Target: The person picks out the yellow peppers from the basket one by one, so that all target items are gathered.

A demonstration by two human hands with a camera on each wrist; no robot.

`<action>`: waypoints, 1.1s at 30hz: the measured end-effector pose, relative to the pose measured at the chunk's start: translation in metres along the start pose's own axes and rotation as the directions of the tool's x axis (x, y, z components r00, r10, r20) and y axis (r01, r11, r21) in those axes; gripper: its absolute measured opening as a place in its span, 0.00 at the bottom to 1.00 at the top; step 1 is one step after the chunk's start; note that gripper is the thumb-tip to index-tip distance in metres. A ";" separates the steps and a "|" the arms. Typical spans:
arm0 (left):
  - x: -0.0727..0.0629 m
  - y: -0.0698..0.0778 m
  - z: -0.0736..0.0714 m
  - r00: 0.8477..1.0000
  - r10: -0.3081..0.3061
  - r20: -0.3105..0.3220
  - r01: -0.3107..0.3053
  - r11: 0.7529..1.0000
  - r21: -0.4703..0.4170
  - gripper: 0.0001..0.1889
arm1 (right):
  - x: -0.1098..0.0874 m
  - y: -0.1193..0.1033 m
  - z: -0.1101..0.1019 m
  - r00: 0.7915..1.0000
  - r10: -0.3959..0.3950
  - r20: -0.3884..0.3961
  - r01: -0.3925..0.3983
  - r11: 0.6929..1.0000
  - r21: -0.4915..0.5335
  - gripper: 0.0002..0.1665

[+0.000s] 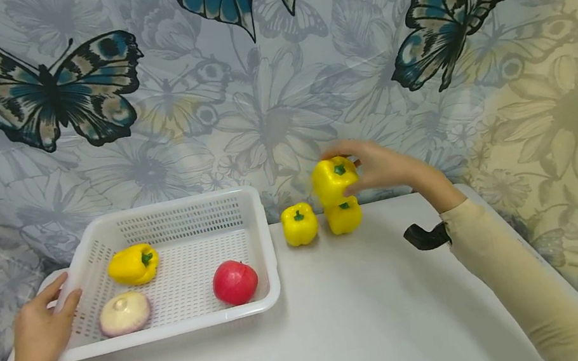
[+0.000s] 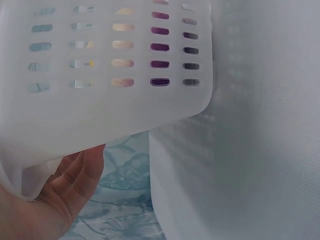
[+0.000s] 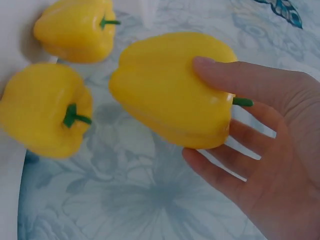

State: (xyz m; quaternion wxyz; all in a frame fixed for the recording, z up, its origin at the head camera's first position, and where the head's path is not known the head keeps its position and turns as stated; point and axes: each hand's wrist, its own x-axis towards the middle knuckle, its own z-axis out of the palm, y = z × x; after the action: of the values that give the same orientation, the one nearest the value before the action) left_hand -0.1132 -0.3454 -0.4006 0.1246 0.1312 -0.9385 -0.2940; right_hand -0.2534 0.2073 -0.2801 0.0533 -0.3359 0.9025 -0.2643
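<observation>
My right hand (image 1: 382,165) holds a yellow bell pepper (image 1: 333,179) up off the table at the back, with the thumb on one side and the fingers on the other. In the right wrist view the held pepper's green stem points toward the palm. Two more yellow bell peppers stand on the table, one (image 1: 299,225) to the left and one (image 1: 344,217) overlapped by the held pepper. My left hand (image 1: 41,327) grips the left rim of a white plastic basket (image 1: 193,330). In the left wrist view its fingers (image 2: 90,170) curl beneath the rim.
Inside the basket lie a yellow bell pepper (image 1: 133,265), a pale onion (image 1: 124,313) and a red tomato-like item (image 1: 235,282). The white table (image 1: 320,356) ends at a butterfly-patterned cloth backdrop (image 1: 275,99) behind it.
</observation>
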 end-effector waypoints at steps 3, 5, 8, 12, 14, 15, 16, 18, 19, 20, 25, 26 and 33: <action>0.001 -0.001 -0.002 1.000 0.005 -0.005 -0.005 1.000 0.011 0.28 | -0.005 0.006 -0.006 0.999 0.037 -0.013 -0.037 0.999 0.005 0.43; 0.001 -0.001 -0.002 1.000 0.002 -0.003 -0.002 1.000 0.016 0.28 | -0.008 0.008 -0.010 0.998 0.059 -0.022 -0.059 0.998 -0.001 0.44; 0.001 -0.001 -0.002 1.000 -0.003 -0.002 0.003 1.000 0.017 0.28 | -0.013 0.012 -0.016 0.997 0.078 -0.023 -0.079 0.997 -0.018 0.43; 0.002 -0.001 0.000 1.000 0.007 -0.007 -0.007 1.000 0.010 0.28 | -0.023 0.022 -0.021 0.994 0.104 -0.024 -0.104 0.994 -0.033 0.43; 0.002 -0.001 0.000 1.000 0.018 -0.006 -0.018 1.000 0.004 0.28 | -0.029 0.028 -0.023 0.993 0.113 -0.025 -0.114 0.993 -0.035 0.42; 0.002 -0.001 0.000 1.000 0.025 -0.006 -0.025 1.000 0.002 0.28 | -0.032 0.031 -0.024 0.993 0.119 -0.024 -0.120 0.992 -0.039 0.42; 0.002 0.000 0.000 1.000 0.027 -0.002 -0.027 1.000 0.001 0.28 | -0.034 0.034 -0.024 0.992 0.124 -0.022 -0.125 0.991 -0.043 0.42; 0.003 0.000 0.000 1.000 0.030 -0.001 -0.030 1.000 0.000 0.28 | -0.039 0.041 -0.023 0.990 0.140 -0.010 -0.140 0.988 -0.058 0.42; 0.003 0.000 0.000 1.000 0.029 0.000 -0.029 1.000 0.000 0.28 | -0.041 0.044 -0.022 0.989 0.149 -0.004 -0.149 0.986 -0.071 0.42; 0.003 0.000 0.000 1.000 0.026 0.002 -0.026 1.000 0.001 0.28 | -0.043 0.047 -0.021 0.987 0.162 0.003 -0.162 0.984 -0.078 0.42; 0.003 0.000 0.000 1.000 -0.001 0.012 0.001 1.000 0.002 0.28 | -0.049 0.065 -0.012 0.980 0.195 0.036 -0.193 0.979 -0.061 0.42; 0.002 0.000 0.001 1.000 -0.004 0.013 0.004 1.000 0.000 0.28 | -0.050 0.069 -0.010 0.979 0.200 0.046 -0.198 0.979 -0.048 0.42; 0.001 0.000 0.001 1.000 -0.002 0.004 0.002 1.000 -0.008 0.28 | -0.051 0.089 0.004 0.968 0.237 0.079 -0.235 0.971 -0.036 0.41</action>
State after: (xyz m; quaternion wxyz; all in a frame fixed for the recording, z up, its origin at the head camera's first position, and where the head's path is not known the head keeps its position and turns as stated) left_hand -0.1144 -0.3449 -0.4014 0.1230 0.1312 -0.9374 -0.2981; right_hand -0.2645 0.2941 -0.3334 0.1170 -0.2376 0.9364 -0.2303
